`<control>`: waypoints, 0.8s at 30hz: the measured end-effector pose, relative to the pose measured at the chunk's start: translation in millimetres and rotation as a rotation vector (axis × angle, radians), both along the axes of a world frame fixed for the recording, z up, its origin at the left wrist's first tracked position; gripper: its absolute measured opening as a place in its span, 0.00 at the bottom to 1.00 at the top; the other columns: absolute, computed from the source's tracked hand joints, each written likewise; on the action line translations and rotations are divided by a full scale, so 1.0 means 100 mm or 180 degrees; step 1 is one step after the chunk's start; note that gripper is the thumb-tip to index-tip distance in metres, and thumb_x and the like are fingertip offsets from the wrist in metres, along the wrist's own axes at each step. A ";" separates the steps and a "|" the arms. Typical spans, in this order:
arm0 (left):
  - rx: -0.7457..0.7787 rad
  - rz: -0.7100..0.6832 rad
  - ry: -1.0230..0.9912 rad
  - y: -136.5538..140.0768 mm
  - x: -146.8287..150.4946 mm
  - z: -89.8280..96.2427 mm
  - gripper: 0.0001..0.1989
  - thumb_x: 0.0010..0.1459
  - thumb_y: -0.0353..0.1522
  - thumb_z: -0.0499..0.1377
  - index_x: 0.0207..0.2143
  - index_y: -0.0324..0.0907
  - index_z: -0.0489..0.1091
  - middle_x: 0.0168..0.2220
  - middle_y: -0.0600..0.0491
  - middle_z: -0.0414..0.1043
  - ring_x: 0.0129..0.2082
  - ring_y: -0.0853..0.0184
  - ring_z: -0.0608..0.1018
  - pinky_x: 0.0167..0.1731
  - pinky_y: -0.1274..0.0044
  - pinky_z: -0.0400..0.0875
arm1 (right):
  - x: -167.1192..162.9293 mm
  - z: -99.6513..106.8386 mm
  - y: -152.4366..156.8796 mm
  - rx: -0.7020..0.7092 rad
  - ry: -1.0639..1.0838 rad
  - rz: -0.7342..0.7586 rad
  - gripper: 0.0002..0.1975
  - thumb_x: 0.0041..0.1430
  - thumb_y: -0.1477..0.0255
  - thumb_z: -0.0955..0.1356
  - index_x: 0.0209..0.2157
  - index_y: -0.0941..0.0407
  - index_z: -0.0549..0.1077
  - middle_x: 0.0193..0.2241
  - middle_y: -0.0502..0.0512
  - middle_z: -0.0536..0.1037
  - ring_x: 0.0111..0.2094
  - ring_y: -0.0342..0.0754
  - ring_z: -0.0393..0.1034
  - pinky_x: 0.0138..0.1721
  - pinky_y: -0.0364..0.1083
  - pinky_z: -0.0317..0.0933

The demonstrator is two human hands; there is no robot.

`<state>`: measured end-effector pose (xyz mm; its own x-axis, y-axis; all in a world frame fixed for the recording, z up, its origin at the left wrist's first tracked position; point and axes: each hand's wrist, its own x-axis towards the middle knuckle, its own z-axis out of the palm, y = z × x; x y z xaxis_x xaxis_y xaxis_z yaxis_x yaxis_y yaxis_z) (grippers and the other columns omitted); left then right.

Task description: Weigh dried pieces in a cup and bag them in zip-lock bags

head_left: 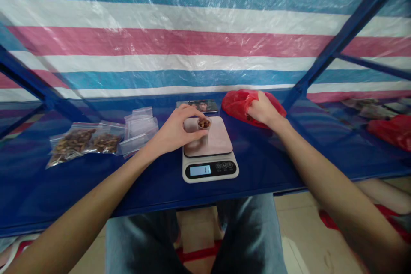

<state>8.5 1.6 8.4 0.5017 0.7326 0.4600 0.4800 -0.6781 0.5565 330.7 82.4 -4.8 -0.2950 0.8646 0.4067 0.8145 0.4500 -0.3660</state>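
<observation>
A glossy plastic sheet (160, 43) forms the wall behind, banded across in blue, white and pinkish red, its creases catching pale glints of light. Against it runs a dark blue bench (263, 167), with blue metal bars (346, 34) at either side. Beneath lies a beige floor (302, 209)

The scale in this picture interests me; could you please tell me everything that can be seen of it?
The scale has a flat, pale, plastic-looking body with rounded corners. On top is a pinkish platform; in front, a black strip bears a lit display, its digits hard to read, with round buttons to its right. It lies flat on the blue table, display edge toward the person. The left hand holds a small clear cup over the platform; whether either touches it is unclear.
</observation>
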 end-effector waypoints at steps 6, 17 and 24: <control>-0.0196 -0.0477 -0.0653 -0.03 0.62 0.32 0.10 0.59 0.30 0.67 0.45 0.40 0.77 0.42 0.52 0.83 0.40 0.67 0.81 0.44 0.75 0.74 | 0.10 0.14 -0.02 -0.0241 0.0273 0.0002 0.07 0.50 0.75 0.65 0.28 0.56 0.76 0.31 0.57 0.83 0.34 0.52 0.73 0.39 0.46 0.66; -0.0530 -0.0142 0.1240 0.26 1.85 0.38 0.11 0.66 0.36 0.60 0.36 0.41 0.80 0.36 0.49 0.84 0.38 0.63 0.84 0.34 0.77 0.72 | 0.62 0.32 -0.01 -0.1019 0.0393 -0.0397 0.17 0.43 0.83 0.61 0.27 0.59 0.81 0.28 0.56 0.85 0.29 0.48 0.78 0.34 0.42 0.69; -0.0175 0.0475 0.2148 0.50 1.92 0.54 0.12 0.63 0.30 0.63 0.47 0.36 0.80 0.47 0.37 0.83 0.50 0.52 0.84 0.44 0.70 0.76 | 0.69 0.26 0.02 -0.1006 0.0116 -0.0674 0.16 0.49 0.84 0.63 0.27 0.57 0.82 0.30 0.56 0.85 0.34 0.50 0.79 0.37 0.43 0.67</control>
<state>200.6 51.1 62.8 0.5569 0.8294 0.0431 0.8193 -0.5572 0.1352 399.8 84.6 20.8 -0.0865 0.9893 0.1171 0.8613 0.1334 -0.4903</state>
